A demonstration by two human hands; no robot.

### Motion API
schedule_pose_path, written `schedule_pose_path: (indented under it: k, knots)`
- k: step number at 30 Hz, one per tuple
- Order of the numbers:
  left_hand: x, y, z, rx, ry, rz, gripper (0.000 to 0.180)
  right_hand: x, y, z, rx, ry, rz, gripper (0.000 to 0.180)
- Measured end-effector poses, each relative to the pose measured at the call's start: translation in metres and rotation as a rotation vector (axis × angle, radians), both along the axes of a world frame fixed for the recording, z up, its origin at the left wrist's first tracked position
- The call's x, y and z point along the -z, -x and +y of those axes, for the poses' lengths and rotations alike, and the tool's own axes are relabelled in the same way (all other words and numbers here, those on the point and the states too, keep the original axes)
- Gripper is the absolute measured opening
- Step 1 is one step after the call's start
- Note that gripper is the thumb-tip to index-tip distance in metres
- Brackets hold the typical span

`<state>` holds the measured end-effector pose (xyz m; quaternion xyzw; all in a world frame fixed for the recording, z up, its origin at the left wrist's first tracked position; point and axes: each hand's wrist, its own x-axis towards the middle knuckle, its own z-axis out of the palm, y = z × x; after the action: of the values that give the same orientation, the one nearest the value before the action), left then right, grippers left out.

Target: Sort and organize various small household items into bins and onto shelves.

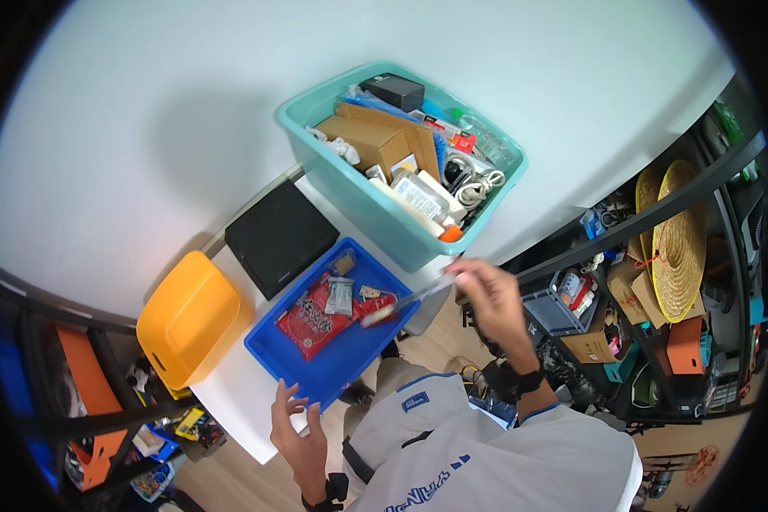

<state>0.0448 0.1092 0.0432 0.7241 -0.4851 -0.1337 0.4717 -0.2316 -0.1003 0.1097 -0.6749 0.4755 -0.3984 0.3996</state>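
My right hand (488, 299) is closed on one end of a slim, see-through stick with a pale far end (378, 317). It is blurred, so I cannot tell its exact kind. That pale end hangs over the right part of a shallow blue tray (333, 375). Inside the tray lie a red packet (310, 317), a silver-grey sachet (340, 296), a smaller red packet (374, 307) and a small clear bag (343, 262). By the tray's near left corner, my left hand (299, 439) is open with its fingers apart, holding nothing; whether its fingertips touch the rim I cannot tell.
Behind the tray stands a teal bin (350, 192) full of boxes, cables and bottles. A black flat box (282, 236) and a yellow bin (192, 324) are on the white table (246, 422). Loaded shelves flank both sides; straw hats (681, 243) hang on the right.
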Motion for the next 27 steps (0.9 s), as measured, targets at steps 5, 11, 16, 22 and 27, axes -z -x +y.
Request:
schedule_pose_path:
  k: [5,11,16,22,27]
  knots:
    - [0.01,0.001,-0.033,-0.109,-0.13,0.018,0.059,-0.003,0.072,-0.056,0.395,0.324,0.255,0.016]
    - [0.012,0.021,-0.086,-0.145,-0.231,0.011,0.058,0.022,0.124,-0.126,0.495,0.297,0.296,0.014]
    - [0.012,0.044,-0.122,-0.124,-0.319,-0.013,0.059,0.05,0.139,-0.193,0.442,0.326,0.283,0.014]
    - [0.012,0.069,-0.144,-0.128,-0.395,-0.063,0.059,0.076,0.137,-0.258,0.283,0.339,0.294,0.015]
    - [0.014,0.079,-0.152,-0.157,-0.386,-0.047,0.058,0.087,0.131,-0.286,0.167,0.417,0.357,0.015]
